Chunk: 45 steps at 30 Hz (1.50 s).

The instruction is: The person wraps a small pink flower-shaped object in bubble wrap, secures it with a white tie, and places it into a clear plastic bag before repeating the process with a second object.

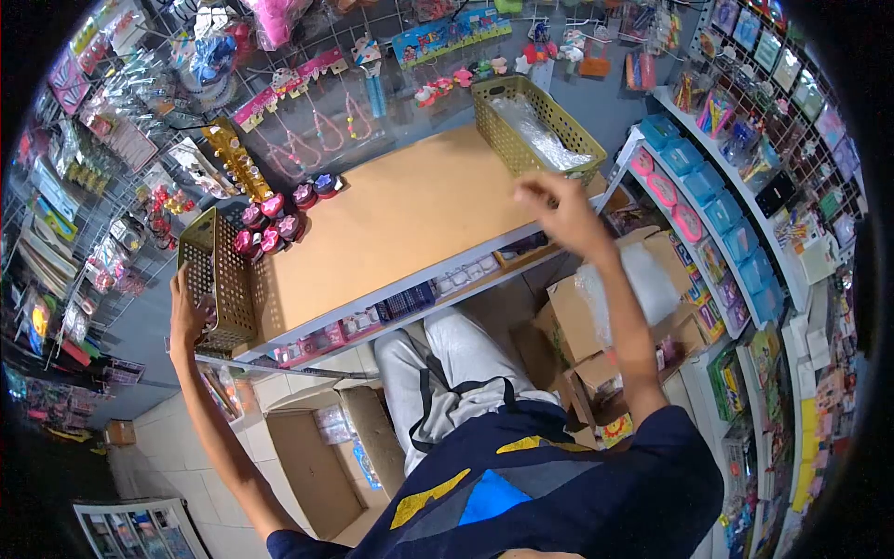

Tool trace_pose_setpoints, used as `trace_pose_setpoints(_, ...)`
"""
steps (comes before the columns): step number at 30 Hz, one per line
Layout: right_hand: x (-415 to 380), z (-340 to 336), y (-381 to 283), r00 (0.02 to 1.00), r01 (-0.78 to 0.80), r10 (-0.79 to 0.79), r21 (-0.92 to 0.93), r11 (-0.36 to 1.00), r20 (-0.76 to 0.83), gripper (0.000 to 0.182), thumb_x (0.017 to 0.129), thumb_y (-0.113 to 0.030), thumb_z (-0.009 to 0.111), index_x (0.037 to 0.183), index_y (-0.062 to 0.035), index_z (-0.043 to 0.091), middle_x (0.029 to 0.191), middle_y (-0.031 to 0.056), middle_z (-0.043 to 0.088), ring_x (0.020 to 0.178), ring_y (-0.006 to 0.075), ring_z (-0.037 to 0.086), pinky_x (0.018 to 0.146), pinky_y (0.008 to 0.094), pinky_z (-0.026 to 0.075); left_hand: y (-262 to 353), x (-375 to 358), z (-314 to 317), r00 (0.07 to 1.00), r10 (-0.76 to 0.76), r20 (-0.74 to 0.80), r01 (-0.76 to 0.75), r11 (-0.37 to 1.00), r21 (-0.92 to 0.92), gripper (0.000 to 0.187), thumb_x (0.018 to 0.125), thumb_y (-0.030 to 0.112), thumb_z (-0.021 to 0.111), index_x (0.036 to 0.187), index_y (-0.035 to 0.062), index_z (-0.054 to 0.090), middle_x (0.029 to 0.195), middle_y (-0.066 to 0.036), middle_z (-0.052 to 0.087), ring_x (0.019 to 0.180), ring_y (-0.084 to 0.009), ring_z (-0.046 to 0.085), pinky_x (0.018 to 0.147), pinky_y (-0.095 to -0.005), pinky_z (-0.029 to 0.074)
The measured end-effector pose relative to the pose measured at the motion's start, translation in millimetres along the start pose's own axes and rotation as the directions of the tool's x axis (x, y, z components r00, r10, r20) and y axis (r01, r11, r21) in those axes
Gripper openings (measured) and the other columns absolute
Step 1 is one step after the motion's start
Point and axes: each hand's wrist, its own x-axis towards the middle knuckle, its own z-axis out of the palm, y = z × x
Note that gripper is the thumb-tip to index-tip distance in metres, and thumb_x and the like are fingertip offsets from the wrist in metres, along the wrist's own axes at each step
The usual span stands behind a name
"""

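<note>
At the left end of the tan shelf top (400,210) stands an olive-green perforated plastic basket (233,279). My left hand (189,312) grips its outer left side, fingers along the rim. What the basket holds is mostly hidden. My right hand (566,216) is raised over the shelf's right end, fingers loosely bent and apart, with nothing visible in them. Just beyond it sits a second olive basket (503,135) with clear plastic packaging (545,135) inside. Several small pink, red and purple flower-topped items (270,224) cluster beside the left basket.
Wire racks of hanging accessories (317,121) line the back and left walls. Shelves with blue boxes (717,200) stand at the right. Open cardboard boxes (312,466) lie on the floor by my legs; another carton (577,321) holds bubble wrap (643,284).
</note>
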Motion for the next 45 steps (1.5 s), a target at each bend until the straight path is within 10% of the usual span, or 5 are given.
trace_pose_setpoints(14,101.1,-34.0,106.3,0.932,-0.343,0.353,-0.518,0.783,-0.083,0.032,0.080,-0.029,0.074,0.108,-0.0145,0.069,0.104,0.0077,0.072,0.100,0.0296,0.066,0.088,0.0457,0.049,86.9,7.5,16.1,0.984,0.069,-0.164,-0.081,0.994,-0.069,0.043,0.092,0.021,0.065,0.129,0.0035,0.050,0.131,-0.018,0.049,0.123,-0.0369,0.049,0.103,-0.0421,0.039)
trace_pose_setpoints(24,107.3,-39.6,140.8,0.939,-0.167,0.168,0.029,0.986,-0.300,0.024,0.097,-0.022,0.058,0.106,0.0000,0.065,0.090,0.0072,0.071,0.083,0.0110,0.065,0.072,0.0264,0.049,96.2,4.2,16.6,0.909,0.197,-0.367,-0.101,0.959,0.264,0.037,0.089,0.021,0.069,0.122,0.0098,0.057,0.129,-0.014,0.053,0.120,-0.0323,0.052,0.103,-0.0432,0.035)
trace_pose_setpoints(29,77.8,-41.8,54.1,0.937,-0.001,0.156,0.445,0.896,-0.312,0.021,0.097,-0.019,0.060,0.102,0.0003,0.064,0.090,0.0042,0.069,0.082,0.0093,0.063,0.077,0.0240,0.048,187.0,-1.2,28.3,0.885,0.109,-0.452,-0.171,0.980,-0.099,0.023,0.089,0.016,0.068,0.109,0.0045,0.064,0.112,-0.013,0.064,0.111,-0.0260,0.057,0.097,-0.0386,0.038)
trace_pose_setpoints(34,-1.9,23.4,-35.1,0.975,-0.064,0.171,0.562,0.825,-0.140,0.014,0.093,-0.014,0.066,0.098,-0.0013,0.063,0.090,0.0026,0.068,0.082,0.0082,0.063,0.074,0.0229,0.050,327.8,-26.9,77.4,0.983,-0.062,-0.171,-0.110,0.542,-0.833,0.035,0.087,0.015,0.068,0.119,0.0026,0.060,0.108,-0.010,0.065,0.103,-0.0186,0.058,0.088,-0.0337,0.047)
trace_pose_setpoints(45,-129.9,134.3,-70.8,0.954,-0.298,0.268,0.315,0.901,0.137,0.018,0.095,-0.016,0.064,0.086,-0.0017,0.057,0.066,0.0073,0.059,0.061,0.0073,0.058,0.053,0.0283,0.044,384.9,-63.7,128.3,0.885,-0.421,0.200,0.140,-0.170,-0.976,0.023,0.101,0.020,0.056,0.090,0.0005,0.062,0.075,0.003,0.056,0.068,-0.0011,0.046,0.061,-0.0198,0.039)
